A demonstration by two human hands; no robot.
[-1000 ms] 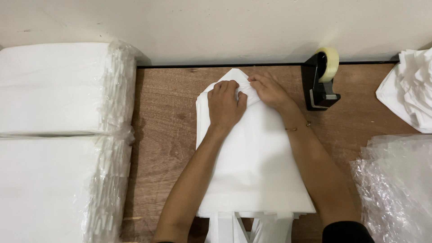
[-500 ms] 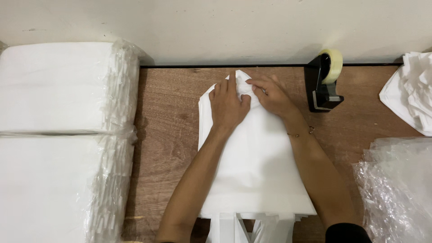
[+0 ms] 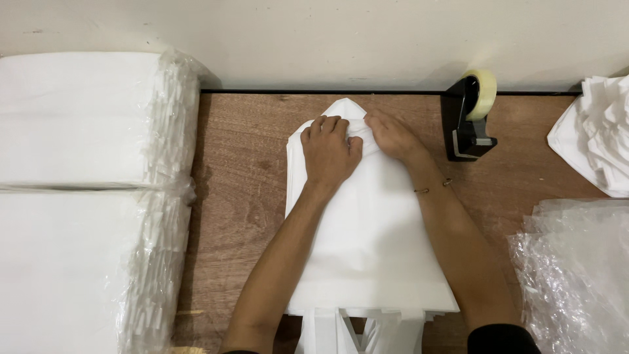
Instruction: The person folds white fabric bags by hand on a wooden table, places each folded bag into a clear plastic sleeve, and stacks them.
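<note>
A white fabric bag point(image 3: 370, 249) lies flat on the wooden table point(image 3: 242, 177), its top end folded to a point near the wall. My left hand point(image 3: 329, 149) presses down on the folded top, fingers curled over the fold. Beside it, my right hand point(image 3: 392, 136) pinches the same folded edge from the right. Both forearms lie over the bag. White strap-like pieces point(image 3: 341, 328) of the bag show at the bottom edge.
Two plastic-wrapped stacks of white material point(image 3: 85, 190) fill the left side. A black tape dispenser point(image 3: 468, 121) with a tape roll stands at the back right. A pile of white fabric point(image 3: 596, 134) and crumpled clear plastic point(image 3: 576, 275) sit at the right.
Both hands have shifted slightly on the bag's top, drawing closer together and folding the corners into a tighter point.
</note>
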